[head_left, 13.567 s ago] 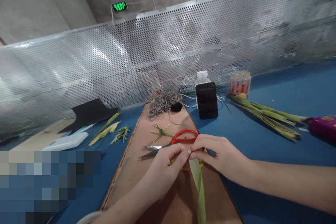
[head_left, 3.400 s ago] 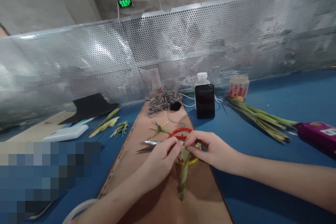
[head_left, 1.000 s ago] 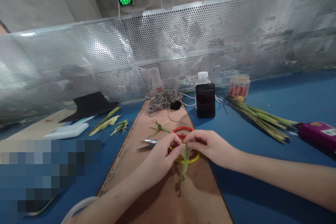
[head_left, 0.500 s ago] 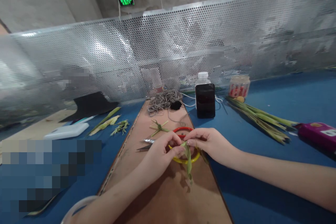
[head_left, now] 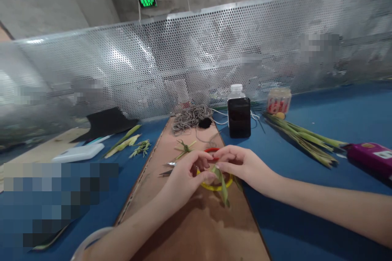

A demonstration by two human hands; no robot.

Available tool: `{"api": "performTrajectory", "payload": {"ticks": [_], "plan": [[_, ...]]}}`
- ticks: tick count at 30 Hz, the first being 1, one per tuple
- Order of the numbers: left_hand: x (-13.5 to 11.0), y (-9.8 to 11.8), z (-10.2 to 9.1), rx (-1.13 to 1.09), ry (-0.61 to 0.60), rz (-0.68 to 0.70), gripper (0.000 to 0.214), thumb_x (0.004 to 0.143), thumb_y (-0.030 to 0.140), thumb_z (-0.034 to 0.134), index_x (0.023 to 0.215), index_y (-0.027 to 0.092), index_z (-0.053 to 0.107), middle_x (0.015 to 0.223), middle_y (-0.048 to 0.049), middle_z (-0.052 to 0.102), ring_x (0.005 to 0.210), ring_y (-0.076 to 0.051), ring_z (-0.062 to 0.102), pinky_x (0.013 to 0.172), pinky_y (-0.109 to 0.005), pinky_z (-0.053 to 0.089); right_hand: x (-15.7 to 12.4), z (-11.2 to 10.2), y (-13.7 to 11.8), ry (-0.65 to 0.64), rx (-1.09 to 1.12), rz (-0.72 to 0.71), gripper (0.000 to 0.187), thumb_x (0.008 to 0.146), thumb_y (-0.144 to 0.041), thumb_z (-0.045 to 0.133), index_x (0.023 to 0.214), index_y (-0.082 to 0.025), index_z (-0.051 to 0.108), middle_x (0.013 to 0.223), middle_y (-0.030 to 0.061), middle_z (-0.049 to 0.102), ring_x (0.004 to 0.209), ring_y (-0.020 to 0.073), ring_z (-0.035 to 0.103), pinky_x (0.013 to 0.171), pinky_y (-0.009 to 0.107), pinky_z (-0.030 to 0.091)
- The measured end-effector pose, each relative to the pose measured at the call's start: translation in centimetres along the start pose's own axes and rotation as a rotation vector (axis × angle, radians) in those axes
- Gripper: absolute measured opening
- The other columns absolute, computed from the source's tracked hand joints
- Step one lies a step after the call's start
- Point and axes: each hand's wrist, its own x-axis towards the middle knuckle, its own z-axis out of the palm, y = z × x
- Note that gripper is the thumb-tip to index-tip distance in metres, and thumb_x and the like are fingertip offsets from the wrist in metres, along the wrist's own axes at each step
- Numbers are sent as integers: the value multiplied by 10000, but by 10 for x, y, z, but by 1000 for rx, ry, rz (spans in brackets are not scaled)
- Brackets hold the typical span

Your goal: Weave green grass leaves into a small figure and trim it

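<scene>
A folded green leaf strip (head_left: pixel 224 191) hangs down between my two hands, its narrow tip pointing towards me. My right hand (head_left: pixel 241 163) pinches the strip's upper end between thumb and fingertips. On the other side my left hand (head_left: pixel 191 173) is curled, with its thumb against the strip's edge; its fingertips are partly hidden. Directly below and behind the strip are a yellow ring (head_left: pixel 211 188) and a red ring (head_left: pixel 211 151), which look like scissor handles; dark pointed blades (head_left: pixel 166 173) show left of my left hand.
A knotted leaf piece (head_left: pixel 184 147) and tangled grey cord (head_left: pixel 191 118) lie farther up the brown board (head_left: pixel 196 228). A black phone (head_left: pixel 239 117) stands against a bottle. To the right are long leaves (head_left: pixel 301 138), a jar (head_left: pixel 279 101) and a purple pack (head_left: pixel 370 157). Perforated metal closes the back.
The leaf strip's lower tip has swung slightly right. My left fingers have lifted and loosened a little, while my right fingers have shifted slightly at the strip's top.
</scene>
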Motion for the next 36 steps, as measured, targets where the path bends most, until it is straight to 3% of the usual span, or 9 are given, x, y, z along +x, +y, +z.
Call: {"api": "performTrajectory", "payload": {"ticks": [7,13,19,29,36], "plan": [[-1,8,-3,141,-66,147,202,710,258,577,909,237,610,820,-12,531,718,-123,489,623,-232,399,-1,0,2,-24,18,0,331,723,-292,571,1024,-182,487,671,-34,533,621,86,538,581,216,444],[-2,10,-4,144,-40,144,149,716,263,573,852,214,611,825,-18,527,706,-120,486,609,-225,394,-1,2,0,-64,50,6,344,718,-266,579,1032,-179,467,700,-27,543,672,95,553,665,250,456],[-2,8,-3,156,-30,159,150,721,242,568,862,206,601,806,-17,542,692,-116,485,596,-222,388,0,3,-2,-55,49,-4,341,710,-262,586,1021,-176,478,678,-36,517,649,85,539,637,231,455],[-3,11,0,254,-61,188,125,734,195,541,834,206,615,732,1,554,671,-112,478,600,-224,378,2,3,1,-89,40,61,204,680,-298,612,798,-135,578,746,21,607,662,101,554,619,225,431],[-3,8,1,242,-72,173,222,739,178,523,941,235,596,739,1,543,683,-113,491,633,-236,393,2,0,-2,-131,21,105,170,693,-270,595,780,-127,624,731,19,626,649,93,556,618,214,421]]}}
